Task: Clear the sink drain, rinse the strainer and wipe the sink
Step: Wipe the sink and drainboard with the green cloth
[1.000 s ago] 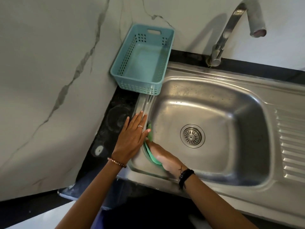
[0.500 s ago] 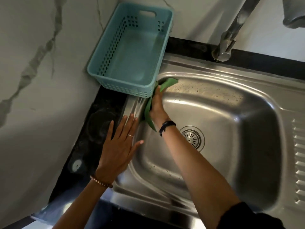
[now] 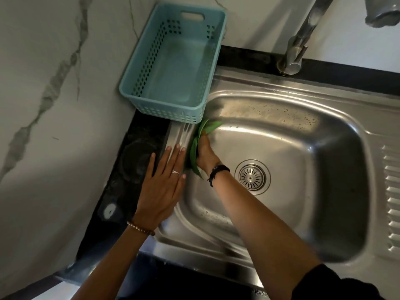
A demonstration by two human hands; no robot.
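Observation:
A stainless steel sink [image 3: 303, 89] fills the right side of the view, and its round metal strainer [image 3: 252, 176] sits in the drain at the basin floor. My right hand [image 3: 205, 155] grips a green cloth [image 3: 206, 127] and holds it against the basin's left inner wall, just below the far left corner. My left hand [image 3: 162, 187] lies flat, fingers straight, on the sink's left rim beside it. The cloth's far side is hidden behind my right hand.
A light blue perforated basket [image 3: 164, 111] stands on the counter at the sink's far left corner, close to the cloth. The faucet [image 3: 296, 50] rises behind the basin. A marble wall runs along the left, with a narrow black counter strip [image 3: 129, 169] below it.
My right hand ran the cloth from the near left wall up to the far left corner, then slid back a little towards me. My left hand stayed on the rim.

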